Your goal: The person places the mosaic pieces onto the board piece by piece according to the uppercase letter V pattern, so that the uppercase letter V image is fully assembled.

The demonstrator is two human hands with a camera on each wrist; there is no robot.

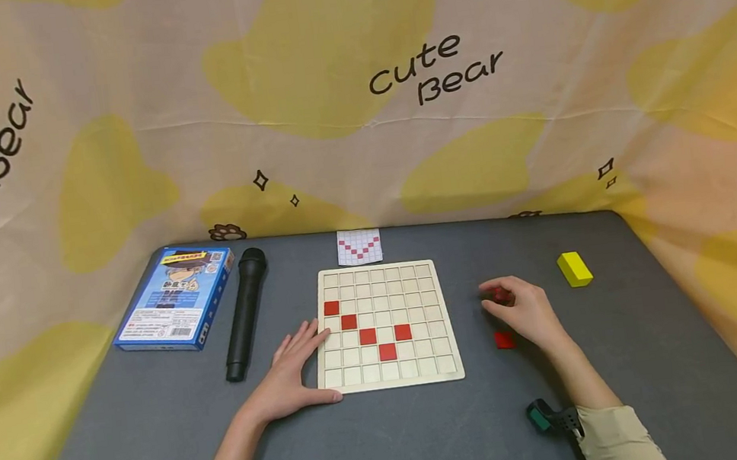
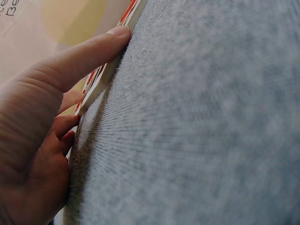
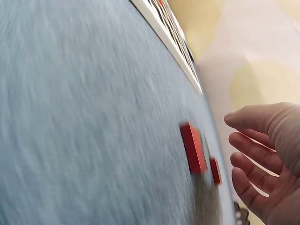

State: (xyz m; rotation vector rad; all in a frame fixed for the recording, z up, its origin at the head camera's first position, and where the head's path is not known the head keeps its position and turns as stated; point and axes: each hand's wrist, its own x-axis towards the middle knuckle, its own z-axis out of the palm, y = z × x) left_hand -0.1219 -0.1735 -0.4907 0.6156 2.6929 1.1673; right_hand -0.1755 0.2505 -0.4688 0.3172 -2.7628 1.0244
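A cream grid board (image 1: 394, 383) lies flat on the table. Several red square tiles (image 1: 387, 352) fill cells in a diagonal descending rightward, with one tile stepping up again on the right. My left hand (image 1: 292, 373) rests spread at the board's lower left corner, its thumb on the near edge and its fingers along the left edge. Right of the board, my right hand (image 1: 522, 308) hovers over loose red pieces, fingers loosely bent and apart from the thumb. One red block (image 3: 194, 148) and a smaller-looking red piece (image 3: 215, 170) lie on the table below that hand.
Behind the board lies a small card (image 1: 359, 247) printed with a V-shaped pattern of red squares. A black microphone (image 1: 245, 314) and a blue box (image 1: 175, 300) lie on the left. A yellow block (image 1: 575, 269) sits farther right. A patterned curtain (image 1: 326, 112) hangs behind the table.
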